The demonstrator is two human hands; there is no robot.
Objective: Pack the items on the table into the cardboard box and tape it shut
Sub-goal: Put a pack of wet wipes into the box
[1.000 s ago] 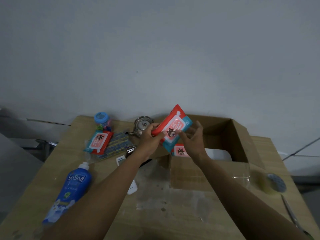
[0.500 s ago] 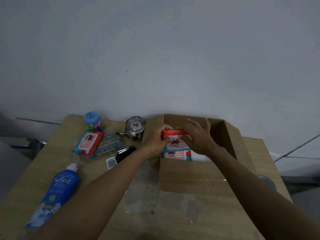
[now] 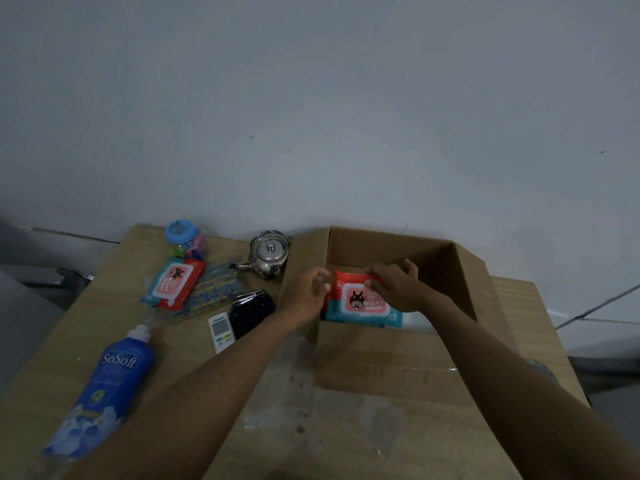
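Inside the cardboard box (image 3: 381,358), close to its left wall, a red and teal wipes pack (image 3: 362,306) sits with its printed face toward the camera. The person's right hand (image 3: 398,287) reaches over the box's near wall and grips the pack's upper edge, with the fingers curled over the top and the thumb pressed on the front. The left hand (image 3: 304,294) hangs at the box's left wall, just beside the pack's left edge. Its fingers are loosely curled and hold nothing, and whether they touch the pack cannot be told. The box's flaps stand open.

Left of the box, on the wooden table (image 3: 311,441), lie the things not yet packed. A steel kettle (image 3: 269,255) stands just beside the box's left flap, and a jar (image 3: 185,237) with a blue lid stands farther left. A second wipes pack (image 3: 175,284) rests on a patterned packet (image 3: 216,289). A black pouch (image 3: 251,308) and a white remote (image 3: 221,330) lie near the left forearm. A blue SoSoft bottle (image 3: 104,393) lies on its side, farthest from the box.
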